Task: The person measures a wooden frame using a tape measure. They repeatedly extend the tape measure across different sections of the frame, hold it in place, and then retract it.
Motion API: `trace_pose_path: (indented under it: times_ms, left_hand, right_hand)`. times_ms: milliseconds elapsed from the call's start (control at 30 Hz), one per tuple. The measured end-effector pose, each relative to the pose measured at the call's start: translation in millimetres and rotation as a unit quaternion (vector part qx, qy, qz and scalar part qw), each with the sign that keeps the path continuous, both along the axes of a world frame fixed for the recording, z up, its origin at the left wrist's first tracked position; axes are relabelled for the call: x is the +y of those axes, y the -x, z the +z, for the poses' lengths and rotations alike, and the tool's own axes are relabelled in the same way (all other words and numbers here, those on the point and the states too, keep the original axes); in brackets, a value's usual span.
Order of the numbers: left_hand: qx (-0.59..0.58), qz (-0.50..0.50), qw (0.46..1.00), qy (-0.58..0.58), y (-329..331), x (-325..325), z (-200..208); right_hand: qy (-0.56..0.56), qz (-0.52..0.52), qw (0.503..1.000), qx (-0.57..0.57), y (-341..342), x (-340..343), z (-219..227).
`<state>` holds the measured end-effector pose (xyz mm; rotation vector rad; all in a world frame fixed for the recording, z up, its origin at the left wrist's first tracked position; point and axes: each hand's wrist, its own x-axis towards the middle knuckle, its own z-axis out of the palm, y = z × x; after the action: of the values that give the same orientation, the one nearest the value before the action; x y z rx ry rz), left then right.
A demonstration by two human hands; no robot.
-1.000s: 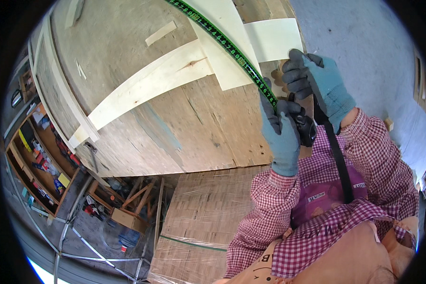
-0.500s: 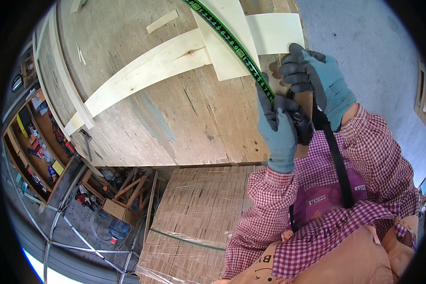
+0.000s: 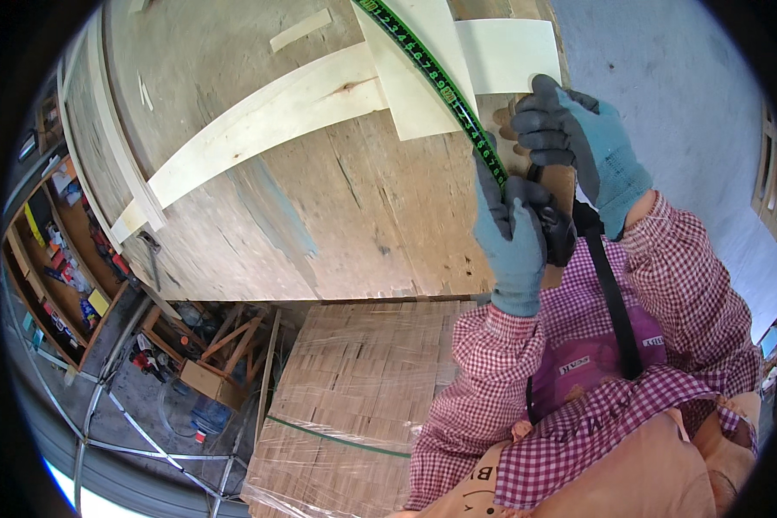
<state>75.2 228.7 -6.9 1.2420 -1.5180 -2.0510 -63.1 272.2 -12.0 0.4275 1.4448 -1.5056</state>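
Observation:
My left hand [image 3: 511,246], in a blue glove with dark grips, is closed around a tape measure [image 3: 561,235] with a black case. Its black-and-green blade runs from the hand up and away to the left, across a pale wooden board [image 3: 414,86]. Beneath that board passes a long pale wood strip [image 3: 268,121], its right end [image 3: 514,56] showing beyond it. My right hand [image 3: 578,142], gloved alike, is at the strip's lower right corner, one fingertip touching there. Its other fingers reach left over the table's edge, partly bent, with nothing seen held.
The worn wooden table [image 3: 363,207] holds a small loose strip [image 3: 300,29] and a cross batten [image 3: 134,155] at left. Below stands a wrapped stack of wood pieces [image 3: 345,380]. A shelf of tools [image 3: 69,268], a cardboard box [image 3: 211,386] and metal bars lie at lower left.
Hardly anything differs. The table and the pieces on it sit slightly shifted in view, and both hands keep their places at the tape measure and the strip's corner.

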Motion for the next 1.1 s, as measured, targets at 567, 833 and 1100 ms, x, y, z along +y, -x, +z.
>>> trace_pose_path:
  times_ms: [567,833,1100]
  left_hand:
    - [0.022,0.024,0.997,-0.063,-0.2,-1.2,2.8]
    - [0.053,0.021,0.998,-0.025,-0.6,-0.1,-1.7]
    - [0.047,0.017,0.998,-0.030,0.9,-1.3,0.8]
  right_hand:
    - [-0.117,0.256,0.618,0.735,44.9,-15.6,-20.2]
    - [-0.106,0.266,0.605,0.743,52.8,-12.3,-27.6]
    - [-0.100,0.272,0.611,0.737,54.5,-10.7,-24.1]
